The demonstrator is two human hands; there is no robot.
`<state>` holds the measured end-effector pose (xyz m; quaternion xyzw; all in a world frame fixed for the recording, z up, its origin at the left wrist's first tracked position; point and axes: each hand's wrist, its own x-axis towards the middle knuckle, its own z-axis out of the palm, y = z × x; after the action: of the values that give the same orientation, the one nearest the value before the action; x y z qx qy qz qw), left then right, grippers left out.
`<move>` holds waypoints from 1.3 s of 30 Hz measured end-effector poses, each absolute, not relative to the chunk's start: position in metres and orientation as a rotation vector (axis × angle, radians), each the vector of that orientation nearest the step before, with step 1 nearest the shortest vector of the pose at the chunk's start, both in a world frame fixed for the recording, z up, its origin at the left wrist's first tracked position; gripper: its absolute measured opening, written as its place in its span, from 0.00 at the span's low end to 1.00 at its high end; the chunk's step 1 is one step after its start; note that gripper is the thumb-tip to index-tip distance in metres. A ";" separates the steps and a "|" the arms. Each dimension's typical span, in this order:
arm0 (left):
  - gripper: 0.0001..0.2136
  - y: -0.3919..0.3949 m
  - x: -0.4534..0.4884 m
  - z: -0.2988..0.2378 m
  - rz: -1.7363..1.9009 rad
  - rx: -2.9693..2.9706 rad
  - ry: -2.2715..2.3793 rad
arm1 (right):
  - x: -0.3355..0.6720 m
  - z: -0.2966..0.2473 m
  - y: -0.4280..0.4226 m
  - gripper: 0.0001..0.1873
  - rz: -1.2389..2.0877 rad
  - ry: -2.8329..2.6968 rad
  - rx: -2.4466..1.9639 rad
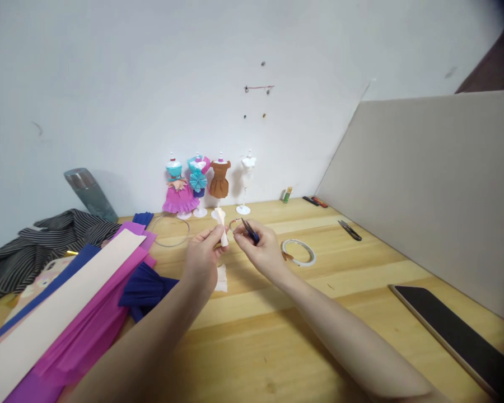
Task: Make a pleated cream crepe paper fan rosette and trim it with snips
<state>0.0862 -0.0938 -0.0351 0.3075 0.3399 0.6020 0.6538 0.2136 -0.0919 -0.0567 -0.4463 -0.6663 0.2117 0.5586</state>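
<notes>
The left hand (pixel 205 249) pinches a narrow, pale-cream paper strip (pixel 221 217) upright above the light wooden surface (pixel 319 330), probably to steady it. Beside it, the right hand (pixel 258 244) grips small, dark scissors (pixel 251 230) tips-up, seemingly leaving thumb and forefinger usable.

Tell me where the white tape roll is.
In the head view, the white tape roll lies on the table, right of centre, just right of the right hand.
</notes>
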 end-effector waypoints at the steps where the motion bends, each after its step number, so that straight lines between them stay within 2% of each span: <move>1: 0.08 -0.094 0.085 -0.035 1.371 0.700 0.778 | 0.216 -0.056 -0.091 0.06 0.485 -1.585 -1.072; 10: 0.06 -0.106 0.067 -0.028 1.405 1.237 0.965 | 0.233 -0.050 -0.083 0.05 0.524 -1.651 -1.188; 15: 0.07 -0.135 0.041 -0.037 1.490 1.897 1.255 | 0.231 -0.045 -0.094 0.10 0.714 -1.631 -1.041; 17: 0.08 -0.152 0.028 -0.043 1.410 2.193 1.362 | 0.228 -0.042 -0.103 0.13 0.811 -1.717 -0.947; 19: 0.10 -0.168 0.016 -0.048 1.236 2.388 1.458 | 0.222 -0.041 -0.114 0.12 0.860 -1.779 -0.876; 25: 0.10 -0.196 -0.005 -0.066 0.978 2.634 1.614 | 0.193 -0.046 -0.139 0.13 0.892 -2.009 -0.771; 31: 0.09 -0.197 -0.020 -0.088 0.951 2.418 1.568 | 0.190 -0.069 -0.156 0.18 0.527 -2.265 -0.621; 39: 0.09 -0.200 -0.027 -0.105 0.689 2.103 1.562 | 0.212 -0.130 -0.174 0.19 -0.475 -2.483 -0.432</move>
<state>-0.0270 -0.1998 -0.1047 0.7582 0.5631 0.2486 0.2150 0.2125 -0.1737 -0.1303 -0.1614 -0.9282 -0.1776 0.2844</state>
